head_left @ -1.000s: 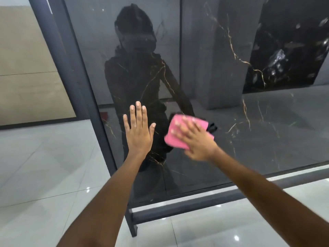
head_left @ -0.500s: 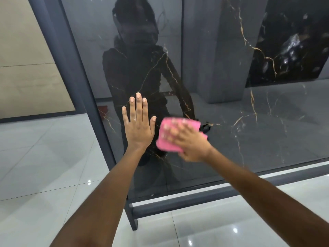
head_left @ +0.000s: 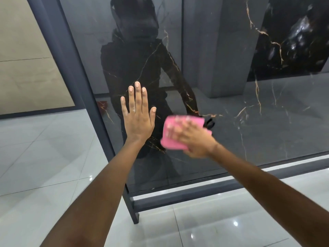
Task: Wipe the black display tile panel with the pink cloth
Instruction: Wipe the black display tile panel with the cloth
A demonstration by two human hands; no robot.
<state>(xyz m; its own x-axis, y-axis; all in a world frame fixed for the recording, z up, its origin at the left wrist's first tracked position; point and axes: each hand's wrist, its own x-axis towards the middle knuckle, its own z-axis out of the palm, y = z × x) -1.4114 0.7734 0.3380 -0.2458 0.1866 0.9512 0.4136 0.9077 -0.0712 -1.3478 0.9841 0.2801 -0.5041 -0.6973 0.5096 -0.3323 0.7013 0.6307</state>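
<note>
Pink cloth (head_left: 171, 138): soft, light and folded, lying flat against the black display tile panel (head_left: 267, 122) under my right hand (head_left: 195, 139). I judge it best driven by spread fingers pressing its middle. The right hand is motion-blurred; its fingers look laid flat over the cloth, not clenched. Just left of it, my left hand (head_left: 138, 118) rests on the glossy, probably slippery panel, fingers straight. Reflections mask any dirt, and the panel's top and right edge are cut off.
</note>
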